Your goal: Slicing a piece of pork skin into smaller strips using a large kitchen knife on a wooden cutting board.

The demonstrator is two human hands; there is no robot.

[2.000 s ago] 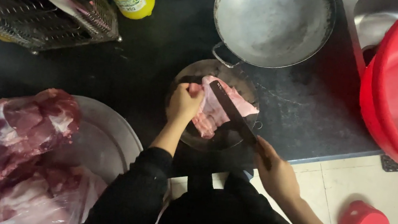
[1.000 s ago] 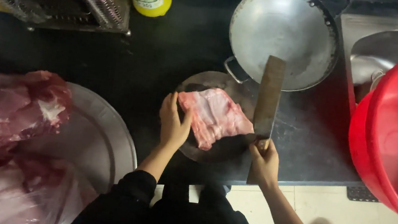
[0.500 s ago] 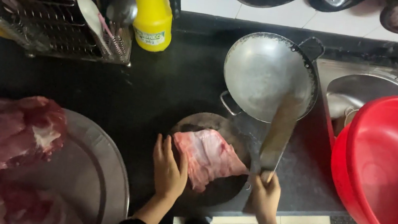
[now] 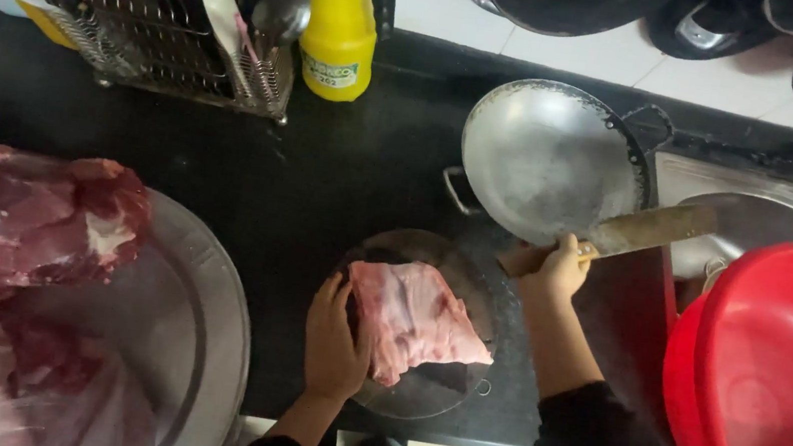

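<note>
On a black kitchen counter (image 4: 341, 186), left hand (image 4: 334, 338) flat against pork slab (image 4: 413, 321), right hand (image 4: 560, 271) gripping raised cleaver (image 4: 653, 229)

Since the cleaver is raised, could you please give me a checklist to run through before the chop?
1. Meat lies on the round board: ok.
2. Left hand steadies the meat at its left edge: ok.
3. Left fingers clear of the cut line: cannot tell.
4. Right hand grips the cleaver handle: ok.
5. Swing path clear: not ok, the wok lies right under the blade.
</note>
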